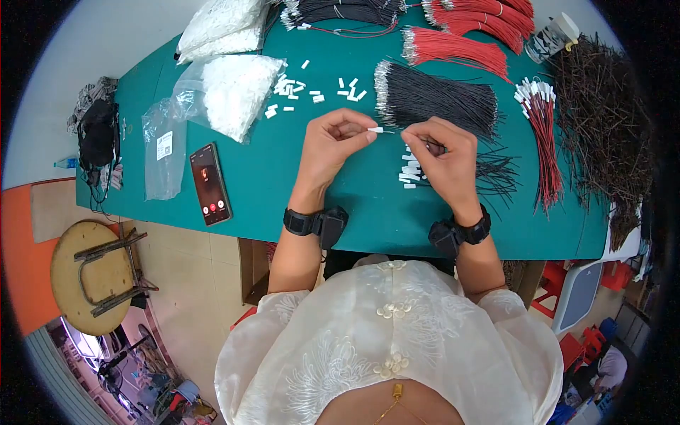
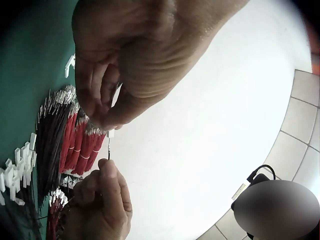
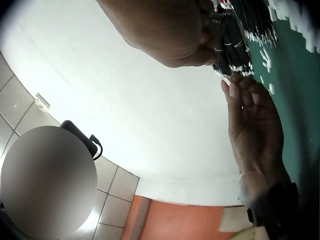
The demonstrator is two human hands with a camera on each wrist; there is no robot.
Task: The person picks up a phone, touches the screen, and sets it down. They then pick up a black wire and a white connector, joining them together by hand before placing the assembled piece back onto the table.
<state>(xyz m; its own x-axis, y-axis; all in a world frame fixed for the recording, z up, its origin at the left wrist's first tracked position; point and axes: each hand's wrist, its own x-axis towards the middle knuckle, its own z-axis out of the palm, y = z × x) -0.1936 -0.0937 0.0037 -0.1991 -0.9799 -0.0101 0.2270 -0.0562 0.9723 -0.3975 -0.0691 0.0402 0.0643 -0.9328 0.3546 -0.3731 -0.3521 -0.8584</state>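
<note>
Between thumb and index finger, the left hand (image 1: 338,142) pinches a small white connector (image 1: 376,129). Facing it, the right hand (image 1: 446,152) pinches a thin dark wire whose metal tip points at the connector; in the left wrist view the wire (image 2: 109,150) stands just at the end of the connector (image 2: 111,133), and whether they touch I cannot tell. Beneath the right hand lie white connectors (image 1: 409,172) on black wires (image 1: 499,173). Behind both hands is a bundle of black wires (image 1: 439,95) with silvery ends.
On the green table (image 1: 269,177) are a bag of white connectors (image 1: 237,88), scattered loose connectors (image 1: 290,88), a phone (image 1: 210,184) and an empty plastic bag (image 1: 163,152). Red wire bundles (image 1: 453,51), finished-looking red and black wires (image 1: 545,149) and a dark wire heap (image 1: 605,113) stand at the right.
</note>
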